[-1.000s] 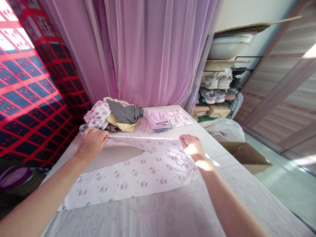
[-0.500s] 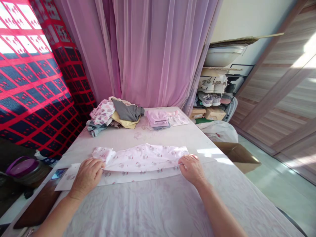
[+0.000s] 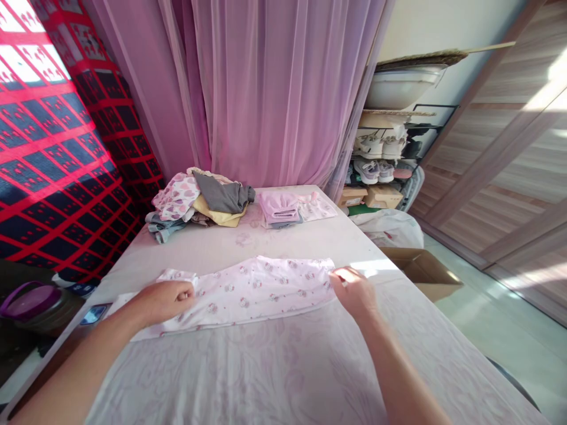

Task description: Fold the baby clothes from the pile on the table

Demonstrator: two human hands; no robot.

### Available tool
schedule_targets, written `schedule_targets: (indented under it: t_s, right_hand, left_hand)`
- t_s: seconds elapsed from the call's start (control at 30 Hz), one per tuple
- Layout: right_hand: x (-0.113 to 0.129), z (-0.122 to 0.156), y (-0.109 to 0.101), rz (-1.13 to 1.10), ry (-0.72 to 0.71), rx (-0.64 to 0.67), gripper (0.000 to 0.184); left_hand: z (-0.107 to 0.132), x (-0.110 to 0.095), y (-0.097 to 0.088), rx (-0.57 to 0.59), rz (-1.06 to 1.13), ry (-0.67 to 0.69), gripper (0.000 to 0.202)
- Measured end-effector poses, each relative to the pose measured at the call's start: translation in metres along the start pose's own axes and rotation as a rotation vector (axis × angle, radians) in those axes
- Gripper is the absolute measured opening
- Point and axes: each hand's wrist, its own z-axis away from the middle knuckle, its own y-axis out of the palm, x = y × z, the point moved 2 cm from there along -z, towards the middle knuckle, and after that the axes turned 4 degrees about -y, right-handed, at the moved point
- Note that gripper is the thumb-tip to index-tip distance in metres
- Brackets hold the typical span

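A pale pink pajama garment [image 3: 261, 288] with a small cartoon print lies stretched sideways across the bed, folded into a long strip. Whether it is a top or trousers I cannot tell. My left hand [image 3: 170, 300] is closed over its left part, fingers curled against the cloth and partly hidden. At the right end my right hand [image 3: 354, 288] pinches the garment's edge between bent fingers and thumb. Part of the garment's left end lies under my left wrist.
On the bed [image 3: 274, 378], a heap of clothes [image 3: 217, 198] sits far left, beside a folded purple stack [image 3: 280, 206] and a printed garment [image 3: 315, 206]. A phone [image 3: 94, 314] lies near the left edge. An open cardboard box [image 3: 416, 274] and a shoe rack [image 3: 376, 147] stand right.
The garment's raised front edge has come down toward me, covering the strip that showed below it. My left hand has turned and shifted slightly right; the camera view has moved a little.
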Motion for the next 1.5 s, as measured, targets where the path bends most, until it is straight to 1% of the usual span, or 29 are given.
schedule_targets:
  t_s: [0.03, 0.07, 0.1, 0.13, 0.17, 0.23, 0.3, 0.37, 0.43, 0.57, 0.67, 0.77, 0.83, 0.87, 0.93, 1.0, 1.07, 1.17, 1.23, 1.37, 1.5]
  right_hand:
    - [-0.004, -0.004, 0.000, 0.014, 0.125, -0.060, 0.030]
    - [-0.007, -0.008, 0.002, 0.033, 0.239, -0.088, 0.030]
    - [-0.009, -0.011, 0.005, 0.050, 0.330, -0.077, 0.032]
    - [-0.009, -0.013, 0.009, 0.059, 0.390, -0.031, 0.034]
    - [-0.009, -0.014, 0.013, 0.064, 0.426, 0.030, 0.036]
    - [-0.006, -0.014, 0.020, 0.075, 0.463, 0.118, 0.041]
    - [-0.004, -0.012, 0.025, 0.083, 0.472, 0.152, 0.042]
    - [-0.004, -0.010, 0.028, 0.067, 0.488, 0.153, 0.040]
    - [-0.006, -0.009, 0.029, 0.025, 0.506, 0.160, 0.038]
    - [-0.012, -0.009, 0.030, -0.015, 0.498, 0.145, 0.033]
    - [-0.015, -0.009, 0.026, -0.019, 0.451, 0.110, 0.030]
    - [-0.014, -0.007, 0.020, -0.028, 0.410, 0.151, 0.021]
    - [-0.013, -0.006, 0.016, -0.041, 0.405, 0.201, 0.014]
    - [-0.013, -0.006, 0.014, -0.052, 0.398, 0.213, 0.013]
    - [-0.013, -0.005, 0.011, -0.084, 0.368, 0.199, 0.014]
    - [-0.015, -0.004, 0.011, -0.123, 0.328, 0.173, 0.018]
    - [-0.018, -0.002, 0.012, -0.153, 0.307, 0.171, 0.019]
    - [-0.021, -0.002, 0.015, -0.169, 0.335, 0.207, 0.017]
    - [-0.022, -0.002, 0.017, -0.148, 0.374, 0.233, 0.016]
    - [-0.017, -0.005, 0.017, -0.063, 0.442, 0.240, 0.023]
    - [-0.013, -0.006, 0.016, -0.036, 0.507, 0.231, 0.041]
  left_hand:
    - [-0.009, -0.009, -0.007, -0.063, 0.011, -0.002, 0.024]
    - [-0.021, -0.019, -0.012, -0.128, 0.036, -0.012, 0.028]
    - [-0.033, -0.030, -0.015, -0.179, 0.066, -0.002, 0.031]
    - [-0.047, -0.043, -0.015, -0.213, 0.099, 0.014, 0.033]
    - [-0.060, -0.056, -0.013, -0.222, 0.142, 0.035, 0.033]
    - [-0.085, -0.081, -0.005, -0.191, 0.212, 0.058, 0.034]
    - [-0.102, -0.102, 0.003, -0.143, 0.234, 0.052, 0.033]
    - [-0.111, -0.115, 0.009, -0.122, 0.250, 0.031, 0.032]
    - [-0.114, -0.123, 0.011, -0.112, 0.269, 0.004, 0.032]
    - [-0.108, -0.129, 0.011, -0.071, 0.266, -0.037, 0.043]
    - [-0.100, -0.133, 0.010, -0.062, 0.193, -0.047, 0.053]
    - [-0.097, -0.137, 0.013, 0.049, 0.151, 0.001, 0.064]
    - [-0.099, -0.138, 0.017, 0.113, 0.220, 0.046, 0.065]
    - [-0.101, -0.138, 0.018, 0.125, 0.285, 0.058, 0.064]
    - [-0.105, -0.135, 0.022, 0.134, 0.443, 0.056, 0.059]
    - [-0.108, -0.131, 0.027, 0.118, 0.584, 0.033, 0.053]
    - [-0.111, -0.126, 0.030, 0.070, 0.679, 0.013, 0.047]
    - [-0.114, -0.120, 0.035, 0.006, 0.782, 0.006, 0.046]
    - [-0.117, -0.118, 0.038, -0.001, 0.813, 0.013, 0.047]
    - [-0.124, -0.117, 0.039, -0.011, 0.771, 0.026, 0.047]
    - [-0.126, -0.124, 0.032, -0.035, 0.583, 0.017, 0.041]
